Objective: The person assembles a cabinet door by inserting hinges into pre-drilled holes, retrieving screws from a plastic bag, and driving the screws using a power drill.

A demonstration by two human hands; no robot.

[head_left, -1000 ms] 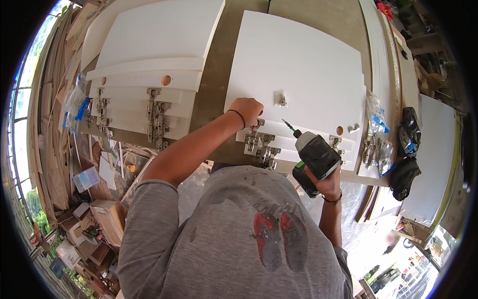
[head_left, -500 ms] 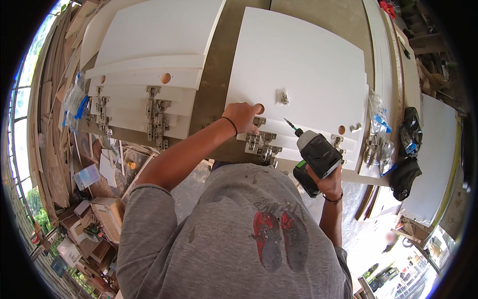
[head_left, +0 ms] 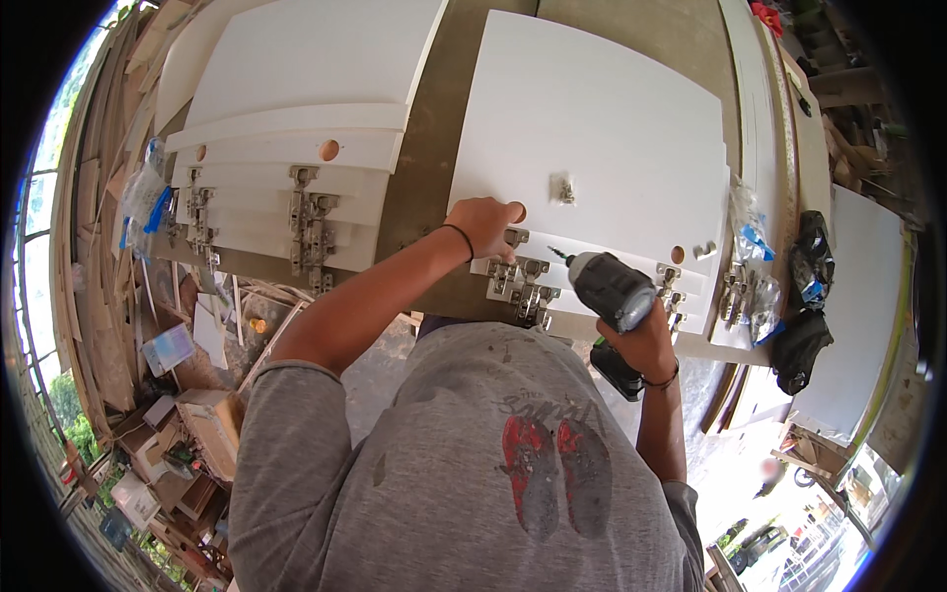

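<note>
My left hand is at the near left corner of the top white panel. Its fingers lie on the panel by a round drilled hole, with the thumb lower down, astride the near edge. Beside the thumb, metal cabinet hinges sit in a row on the stepped panels below. My right hand is wrapped round the handle of a black and grey cordless drill. The drill's bit points up and left, above the panels' near edges and apart from the left hand.
A small bag of screws lies on the panel, near a second hole. Another stack of hinged white panels stands at left. Plastic bags lie at right, with black bags beyond.
The drill in my right hand has moved left and slightly up, its bit coming closer to the left hand. My left hand has barely shifted.
</note>
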